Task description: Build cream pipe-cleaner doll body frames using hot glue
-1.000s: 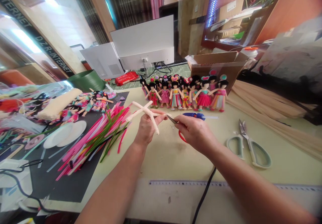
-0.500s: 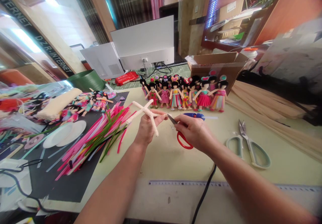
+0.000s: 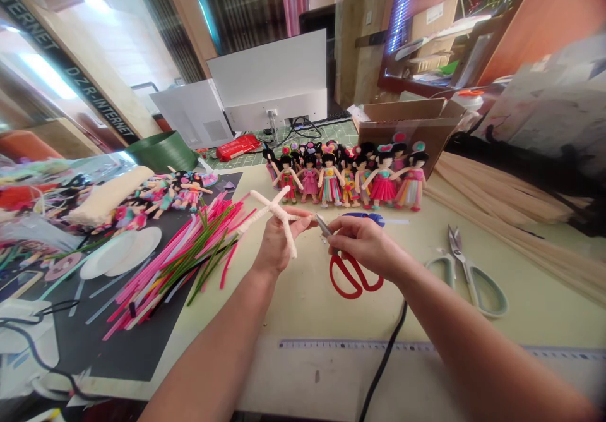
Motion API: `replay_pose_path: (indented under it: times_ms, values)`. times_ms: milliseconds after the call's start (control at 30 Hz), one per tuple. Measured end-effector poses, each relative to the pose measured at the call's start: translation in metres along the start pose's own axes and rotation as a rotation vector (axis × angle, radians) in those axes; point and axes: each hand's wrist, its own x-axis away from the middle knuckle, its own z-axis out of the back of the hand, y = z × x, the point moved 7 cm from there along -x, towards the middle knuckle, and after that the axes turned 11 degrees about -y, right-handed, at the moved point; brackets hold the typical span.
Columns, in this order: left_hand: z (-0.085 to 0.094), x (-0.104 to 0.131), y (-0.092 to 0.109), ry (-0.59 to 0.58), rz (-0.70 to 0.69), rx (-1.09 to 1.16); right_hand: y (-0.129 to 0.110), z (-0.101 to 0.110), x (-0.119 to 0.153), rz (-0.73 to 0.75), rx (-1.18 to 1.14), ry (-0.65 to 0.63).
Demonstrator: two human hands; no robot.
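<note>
A cream pipe-cleaner figure (image 3: pixel 279 210) with thin limbs is pinched in my left hand (image 3: pixel 278 239), its limbs sticking out to the upper left and downward. My right hand (image 3: pixel 362 242) grips red-handled scissors (image 3: pixel 348 280) near the pivot, both handle loops hanging below the fingers. The scissor blades point left and meet the tip of the limb at my left fingertips. Behind my right hand lies a blue tool (image 3: pixel 372 218), partly hidden. To the left of my left hand is a pile of pink and green pipe cleaners (image 3: pixel 189 251).
Several small dolls (image 3: pixel 331 179) stand behind the hands, before a cardboard box (image 3: pixel 407 125). Large grey-handled scissors (image 3: pixel 466 270) lie at right. A ruler (image 3: pixel 350 345) and black cable (image 3: pixel 386 365) are near the front. White plates (image 3: pixel 137 248) sit left.
The red scissor handles have swung lower and show both loops now, where one showed before. The cream figure and my left hand have barely moved.
</note>
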Motion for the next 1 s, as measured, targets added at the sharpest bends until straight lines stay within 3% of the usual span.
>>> replay_pose_path:
  times_ms: [500,767,1000]
  values:
    - [-0.002,-0.001,0.003,-0.048,-0.032,0.033,0.004,-0.003,0.001,-0.055,-0.17,-0.101]
    - [0.002,-0.001,-0.001,-0.005,0.02,0.07,-0.003,-0.011,0.002,-0.005,-0.402,-0.231]
    - [0.011,-0.001,-0.006,0.064,0.084,0.01,-0.005,-0.003,0.002,0.021,-0.283,-0.093]
